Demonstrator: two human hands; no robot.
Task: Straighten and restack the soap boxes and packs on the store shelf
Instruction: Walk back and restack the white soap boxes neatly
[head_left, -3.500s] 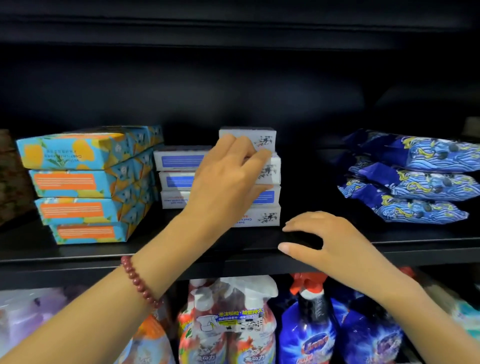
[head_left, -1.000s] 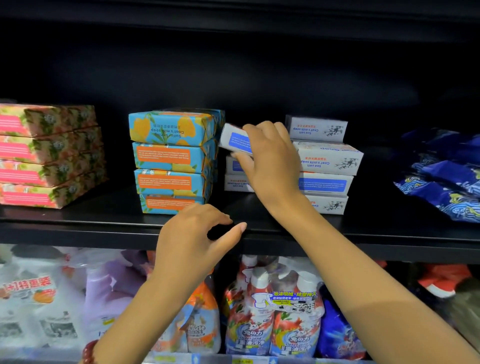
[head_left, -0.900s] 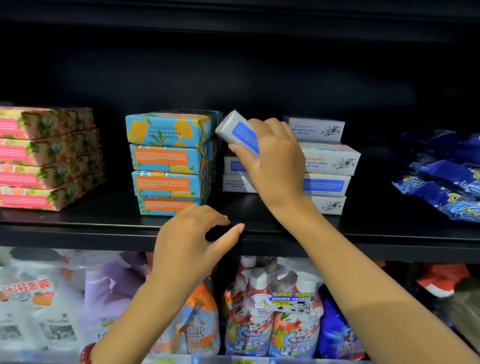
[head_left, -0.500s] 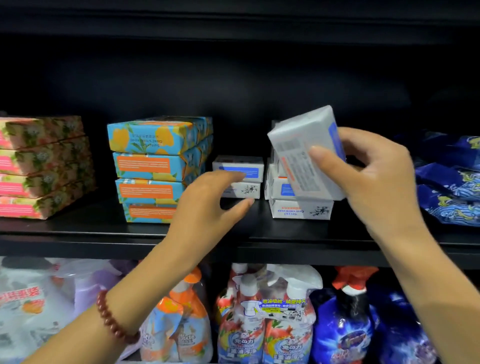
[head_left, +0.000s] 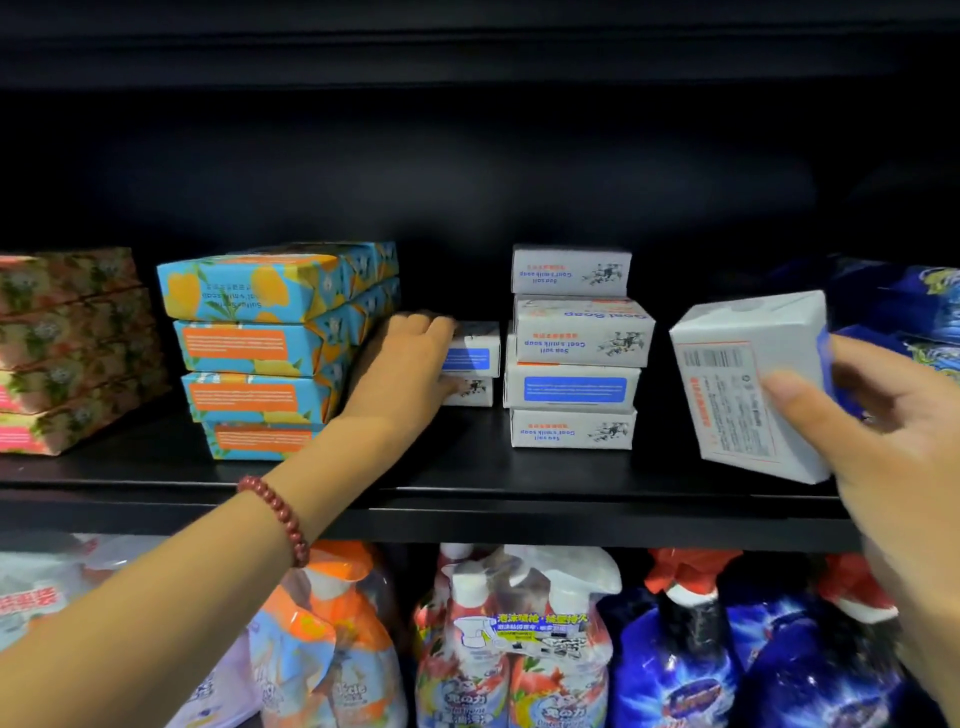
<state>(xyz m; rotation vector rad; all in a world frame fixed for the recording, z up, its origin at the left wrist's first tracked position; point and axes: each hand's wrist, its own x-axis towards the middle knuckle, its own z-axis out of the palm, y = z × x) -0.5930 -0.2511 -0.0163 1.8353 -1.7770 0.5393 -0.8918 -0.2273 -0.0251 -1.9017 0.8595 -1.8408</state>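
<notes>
My right hand grips a white soap box, tilted, in the air in front of the shelf's right part. My left hand reaches into the shelf and curls round the left end of a short stack of two white soap boxes, fingers on top and thumb low. To their right stands an uneven stack of several white soap boxes, the top one set back. Blue-and-orange soap packs are stacked just left of my left hand, with edges out of line.
Pink floral packs are stacked at the far left. Dark blue bags lie behind my right hand. The black shelf edge runs below. Spray bottles and refill pouches fill the shelf underneath.
My right hand lifted a white box off the stack and carried it out to the right. My left hand moved in from the shelf edge onto the two low white boxes.
</notes>
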